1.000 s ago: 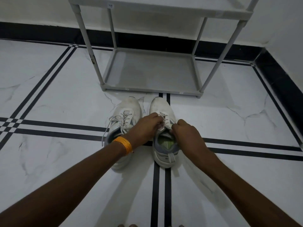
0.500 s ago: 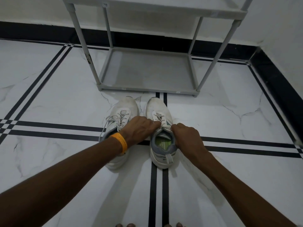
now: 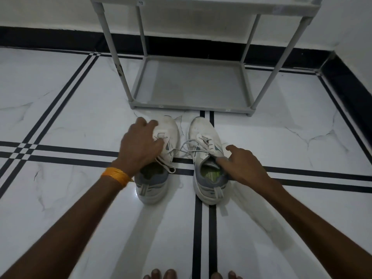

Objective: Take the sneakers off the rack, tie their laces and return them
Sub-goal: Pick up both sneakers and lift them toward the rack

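Two white sneakers stand side by side on the floor, toes toward the grey rack (image 3: pixel 193 83). My left hand (image 3: pixel 141 146) lies spread over the laces and tongue of the left sneaker (image 3: pixel 155 184), fingers apart. My right hand (image 3: pixel 243 164) rests at the right side of the right sneaker (image 3: pixel 205 137), one finger touching its collar, the index finger raised. The right sneaker's laces (image 3: pixel 189 148) show a loop and a loose end trailing left. The left sneaker's lace end (image 3: pixel 167 166) lies loose near its opening.
The rack's bottom shelf holds nothing; its legs (image 3: pixel 112 49) stand just beyond the toes. A black skirting runs along the wall (image 3: pixel 60 39), with a corner at the right. My bare toes (image 3: pixel 161 274) show at the bottom edge. White marble floor with black stripes.
My left hand has left the right sneaker's laces and moved over onto the left sneaker. My right hand has opened and slid to the right sneaker's side. The camera moved closer.
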